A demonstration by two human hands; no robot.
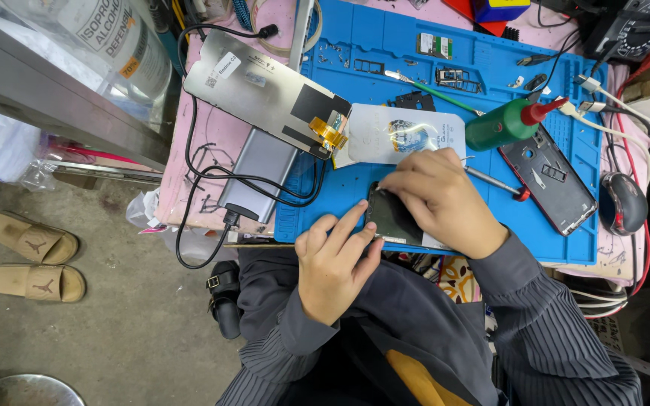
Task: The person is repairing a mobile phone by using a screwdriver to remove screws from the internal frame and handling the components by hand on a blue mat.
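A dark phone body (390, 216) lies near the front edge of the blue work mat (490, 68). My left hand (335, 259) rests at its left edge, index finger stretched along the phone's side. My right hand (441, 199) covers the phone's right part from above, fingers curled down onto it; what the fingertips pinch is hidden. A white screen-protector packet (404, 134) lies just behind the hands, with a silver display panel (265, 90) and its orange flex cable (328, 132) to the left.
A green squeeze bottle with red tip (507, 124) lies on its side at the right, beside an opened red-framed phone shell (549, 179) and a screwdriver (494, 181). A grey power bank (259, 173) with black cables sits left. Sandals (31, 256) are on the floor.
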